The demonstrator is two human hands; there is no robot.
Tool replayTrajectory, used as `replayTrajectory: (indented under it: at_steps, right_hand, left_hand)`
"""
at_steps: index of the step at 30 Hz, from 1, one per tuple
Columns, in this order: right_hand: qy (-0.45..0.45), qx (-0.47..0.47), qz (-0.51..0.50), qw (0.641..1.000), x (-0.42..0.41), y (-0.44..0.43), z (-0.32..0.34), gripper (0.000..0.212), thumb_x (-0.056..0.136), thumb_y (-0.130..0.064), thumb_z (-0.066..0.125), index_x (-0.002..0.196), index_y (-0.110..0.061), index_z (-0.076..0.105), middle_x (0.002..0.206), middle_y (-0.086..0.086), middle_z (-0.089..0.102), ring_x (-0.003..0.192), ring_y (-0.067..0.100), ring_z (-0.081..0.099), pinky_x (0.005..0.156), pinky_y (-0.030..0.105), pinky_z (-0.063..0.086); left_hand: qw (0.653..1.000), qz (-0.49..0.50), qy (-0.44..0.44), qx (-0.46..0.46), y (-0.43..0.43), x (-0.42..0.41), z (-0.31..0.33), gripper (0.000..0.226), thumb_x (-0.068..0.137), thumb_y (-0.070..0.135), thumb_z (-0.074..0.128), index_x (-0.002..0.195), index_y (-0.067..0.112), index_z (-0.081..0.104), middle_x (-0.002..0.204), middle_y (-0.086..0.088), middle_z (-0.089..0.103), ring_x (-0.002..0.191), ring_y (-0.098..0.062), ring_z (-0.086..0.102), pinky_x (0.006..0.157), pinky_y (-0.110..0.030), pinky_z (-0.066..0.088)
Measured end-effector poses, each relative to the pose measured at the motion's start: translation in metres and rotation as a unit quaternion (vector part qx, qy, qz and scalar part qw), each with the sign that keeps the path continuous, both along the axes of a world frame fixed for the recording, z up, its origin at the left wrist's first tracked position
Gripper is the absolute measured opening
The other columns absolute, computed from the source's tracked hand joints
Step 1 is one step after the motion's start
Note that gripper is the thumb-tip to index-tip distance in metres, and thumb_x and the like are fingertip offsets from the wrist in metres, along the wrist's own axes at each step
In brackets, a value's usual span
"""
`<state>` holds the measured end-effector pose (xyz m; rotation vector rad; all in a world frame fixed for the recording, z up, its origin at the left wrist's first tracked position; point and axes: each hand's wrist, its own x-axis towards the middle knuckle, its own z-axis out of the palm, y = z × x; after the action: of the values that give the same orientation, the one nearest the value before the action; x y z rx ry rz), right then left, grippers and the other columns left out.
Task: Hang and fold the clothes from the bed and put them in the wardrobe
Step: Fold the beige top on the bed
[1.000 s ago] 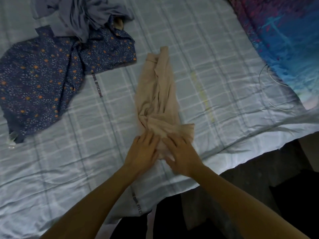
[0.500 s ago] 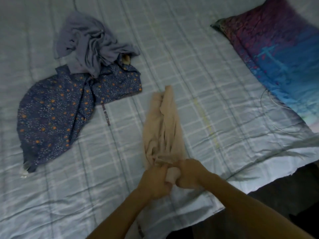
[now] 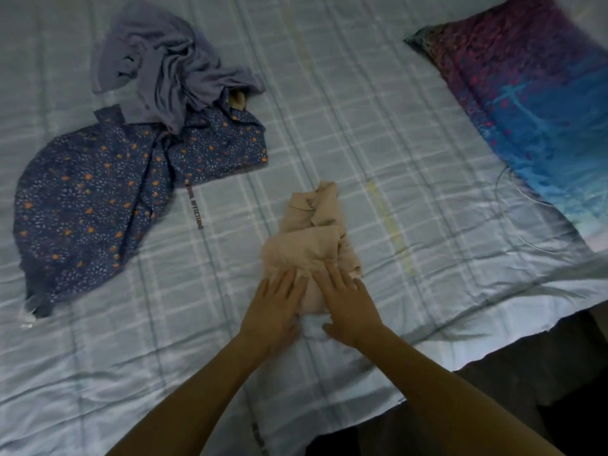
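Note:
A beige garment (image 3: 312,235) lies folded over on itself near the front edge of the bed (image 3: 378,126), its near end doubled back onto the far part. My left hand (image 3: 274,309) and my right hand (image 3: 347,302) lie side by side on its near end, fingers straight and pressing flat on the cloth. To the left, a dark blue garment with orange dots (image 3: 108,195) is spread on the sheet. A crumpled grey-purple garment (image 3: 164,67) rests on its far end.
A pillow in purple and blue (image 3: 539,103) lies at the right of the bed. A thin white cable (image 3: 513,205) loops beside it. The bed's front edge (image 3: 493,353) runs diagonally at the lower right, with dark floor below.
Both hands gripped the beige garment's near end, carried it away from me and folded it over the far part. Now they lie flat on it. The garment looks about half as long.

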<state>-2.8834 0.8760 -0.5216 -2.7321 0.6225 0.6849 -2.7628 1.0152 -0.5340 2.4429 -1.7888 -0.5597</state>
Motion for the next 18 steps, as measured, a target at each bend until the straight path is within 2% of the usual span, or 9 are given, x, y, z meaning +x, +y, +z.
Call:
replayTrajectory:
  at_steps: [2, 4, 5, 7, 9, 12, 15, 16, 18]
  right_hand:
    - [-0.048, -0.018, -0.040, 0.998, 0.004, 0.008, -0.015, 0.090, 0.069, -0.012, 0.072, 0.145, -0.020, 0.025, 0.154, 0.018, 0.022, 0.120, 0.036, 0.048, 0.084, 0.043, 0.049]
    - [-0.101, -0.009, -0.067, 0.993, 0.010, 0.008, -0.017, 0.073, 0.065, -0.005, 0.070, 0.132, -0.019, 0.046, 0.135, 0.017, 0.048, 0.078, 0.031, 0.061, 0.055, 0.031, 0.046]
    - [-0.124, -0.009, -0.058, 0.991, 0.013, 0.004, -0.011, 0.063, 0.065, -0.010, 0.071, 0.125, -0.019, 0.054, 0.120, 0.014, 0.056, 0.068, 0.029, 0.061, 0.050, 0.027, 0.039]
    - [-0.129, 0.021, -0.023, 0.991, 0.019, -0.009, 0.011, 0.050, 0.071, -0.026, 0.068, 0.119, -0.019, 0.059, 0.107, 0.011, 0.061, 0.072, 0.030, 0.062, 0.054, 0.028, 0.037]
    - [-0.070, 0.088, -0.009, 0.994, 0.022, -0.029, 0.040, 0.052, 0.072, -0.048, 0.054, 0.117, -0.022, 0.058, 0.107, 0.007, 0.064, 0.090, 0.030, 0.062, 0.066, 0.032, 0.044]
    - [-0.114, 0.129, -0.103, 0.980, 0.030, -0.056, 0.075, 0.058, 0.068, -0.055, 0.052, 0.119, -0.028, 0.056, 0.108, 0.002, 0.065, 0.096, 0.025, 0.062, 0.076, 0.033, 0.050]
    - [-0.276, 0.035, -0.202, 0.939, 0.042, -0.068, 0.080, 0.063, 0.073, -0.037, 0.059, 0.133, -0.019, 0.050, 0.129, 0.010, 0.054, 0.110, 0.031, 0.056, 0.089, 0.043, 0.049]
    - [-0.298, -0.008, -0.197, 0.934, 0.047, -0.069, 0.074, 0.065, 0.073, -0.029, 0.061, 0.134, -0.013, 0.049, 0.135, 0.016, 0.050, 0.115, 0.035, 0.053, 0.093, 0.046, 0.047]
    - [-0.297, -0.056, -0.109, 0.947, 0.055, -0.070, 0.054, 0.067, 0.069, -0.023, 0.062, 0.133, -0.006, 0.051, 0.140, 0.024, 0.045, 0.122, 0.042, 0.049, 0.098, 0.051, 0.042]
  left_hand:
    - [1.000, 0.028, -0.003, -0.006, -0.007, -0.005, -0.008, 0.094, 0.047, 0.023, 0.080, 0.133, 0.011, 0.046, 0.131, -0.017, 0.054, 0.119, -0.033, 0.050, 0.090, -0.047, 0.048]
    - [0.998, 0.058, -0.024, -0.017, -0.018, -0.004, -0.009, 0.082, 0.046, 0.013, 0.078, 0.125, 0.012, 0.054, 0.116, -0.015, 0.058, 0.099, -0.034, 0.058, 0.073, -0.041, 0.052]
    - [0.997, 0.063, -0.025, -0.021, -0.020, -0.001, -0.008, 0.075, 0.047, 0.011, 0.078, 0.119, 0.012, 0.058, 0.106, -0.013, 0.059, 0.087, -0.032, 0.060, 0.064, -0.038, 0.049]
    - [0.998, 0.049, 0.043, -0.022, -0.023, 0.007, 0.005, 0.060, 0.055, 0.017, 0.073, 0.114, 0.012, 0.062, 0.094, -0.012, 0.061, 0.077, -0.032, 0.061, 0.057, -0.033, 0.045]
    - [0.988, 0.057, 0.146, -0.005, -0.030, 0.022, 0.029, 0.048, 0.065, 0.028, 0.058, 0.111, 0.016, 0.063, 0.098, -0.009, 0.065, 0.086, -0.031, 0.062, 0.063, -0.031, 0.046]
    - [0.959, 0.108, 0.263, 0.008, -0.051, 0.047, 0.064, 0.040, 0.065, 0.037, 0.051, 0.101, 0.023, 0.062, 0.095, -0.001, 0.066, 0.088, -0.024, 0.062, 0.069, -0.028, 0.047]
    - [0.976, 0.156, 0.053, -0.145, -0.078, 0.066, 0.074, 0.044, 0.072, 0.025, 0.053, 0.115, 0.016, 0.058, 0.106, -0.009, 0.060, 0.096, -0.030, 0.056, 0.082, -0.036, 0.041]
    - [0.969, 0.166, -0.011, -0.182, -0.087, 0.068, 0.072, 0.042, 0.076, 0.018, 0.053, 0.118, 0.012, 0.056, 0.111, -0.014, 0.057, 0.103, -0.033, 0.053, 0.087, -0.039, 0.038]
    - [0.966, 0.166, -0.029, -0.195, -0.096, 0.067, 0.059, 0.043, 0.080, 0.012, 0.048, 0.123, 0.007, 0.053, 0.121, -0.020, 0.052, 0.115, -0.037, 0.048, 0.095, -0.044, 0.033]
